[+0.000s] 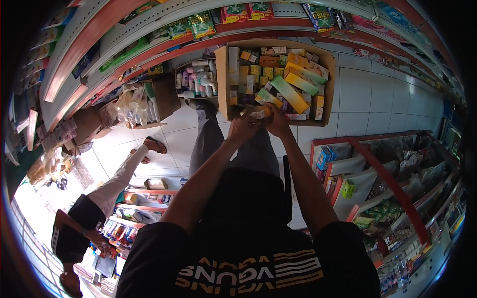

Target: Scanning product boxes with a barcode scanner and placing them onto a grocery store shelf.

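Observation:
My left hand [243, 128] and my right hand [277, 121] meet at the near edge of a large open cardboard carton [222, 80]. Between them they hold a small yellow-orange box [259, 112], with the fingers of both hands on it. Small product boxes fill the carton, mostly yellow, green and orange. A long green-and-yellow box [290, 94] lies slanted on top, close beyond my right hand. Left of the carton stands a smaller box of plastic bottles [197, 80].
Shelving with hanging sachets [201, 24] curves above the carton. At left stands an open carton with bagged tubes [138, 104]. A person [80, 223] in a dark top stands at lower left. Red-edged shelves [387, 167] hold goods at right. White floor tiles [354, 89] show between.

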`<state>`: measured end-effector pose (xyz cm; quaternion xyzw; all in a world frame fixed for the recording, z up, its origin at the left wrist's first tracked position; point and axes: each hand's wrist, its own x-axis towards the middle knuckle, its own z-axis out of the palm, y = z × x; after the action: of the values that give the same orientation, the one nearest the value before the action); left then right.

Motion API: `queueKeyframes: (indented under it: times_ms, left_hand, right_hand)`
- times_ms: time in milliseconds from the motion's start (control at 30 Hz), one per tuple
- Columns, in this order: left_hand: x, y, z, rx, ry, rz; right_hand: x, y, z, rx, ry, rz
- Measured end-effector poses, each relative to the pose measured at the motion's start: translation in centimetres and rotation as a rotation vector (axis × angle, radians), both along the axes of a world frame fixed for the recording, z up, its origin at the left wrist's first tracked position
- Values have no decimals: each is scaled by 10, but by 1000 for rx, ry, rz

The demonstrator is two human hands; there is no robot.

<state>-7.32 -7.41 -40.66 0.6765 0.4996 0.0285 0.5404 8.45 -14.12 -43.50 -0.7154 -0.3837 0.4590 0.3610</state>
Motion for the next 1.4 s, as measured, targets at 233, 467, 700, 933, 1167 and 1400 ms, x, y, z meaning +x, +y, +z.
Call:
queueKeyframes:
  times_ms: [233,467,700,933,1167,1400]
  left_hand:
    - [6,39,32,193,56,-356]
    - [-8,76,103,-491,-462,32]
    - [-25,118,247,-799,-936,241]
    - [-53,166,344,-643,-1098,70]
    - [-79,197,375,-860,-1413,181]
    - [-98,214,371,-719,-1349,125]
  right_hand:
    - [25,4,29,-217,96,88]
    - [43,67,159,-15,398,-5]
    - [53,158,444,968,-246,-23]
    - [-13,277,571,1271,-983,153]
    - [-28,335,534,1536,-1132,-376]
    - [-32,381,490,1223,-1419,-163]
